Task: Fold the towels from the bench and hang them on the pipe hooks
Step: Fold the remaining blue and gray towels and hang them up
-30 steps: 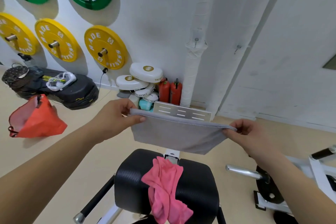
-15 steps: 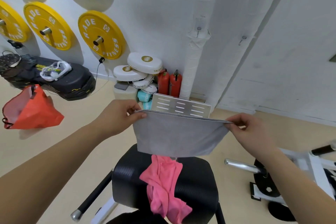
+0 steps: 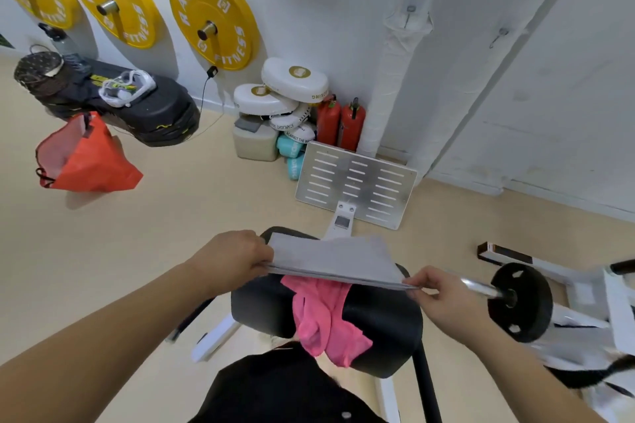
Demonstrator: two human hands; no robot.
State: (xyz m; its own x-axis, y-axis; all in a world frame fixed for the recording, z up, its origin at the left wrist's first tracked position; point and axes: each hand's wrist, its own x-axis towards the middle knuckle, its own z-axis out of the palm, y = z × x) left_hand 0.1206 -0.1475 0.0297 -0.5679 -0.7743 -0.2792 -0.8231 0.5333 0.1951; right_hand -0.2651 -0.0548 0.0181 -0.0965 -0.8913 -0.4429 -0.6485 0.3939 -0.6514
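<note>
A grey towel [image 3: 335, 257] lies flat and folded across the far end of the black bench pad [image 3: 378, 316], held by its near edge. My left hand [image 3: 233, 259] grips its left corner and my right hand [image 3: 436, 292] pinches its right corner. Under and in front of the grey towel, a crumpled pink towel [image 3: 323, 319] sits on the bench pad. Two white wrapped pipes stand against the wall, one with a hook [image 3: 408, 12] and the other with a hook [image 3: 500, 36].
A slotted metal plate [image 3: 357, 184] stands beyond the bench. Red extinguishers [image 3: 340, 122] and white pads [image 3: 292, 81] crowd the pipe's base. An orange bag [image 3: 86, 158] and a black platform lie at left. A barbell plate [image 3: 520, 302] on a white frame sits right.
Both hands have lowered the grey towel from hanging upright in the air to lying flat over the bench's far end. The view has tilted down.
</note>
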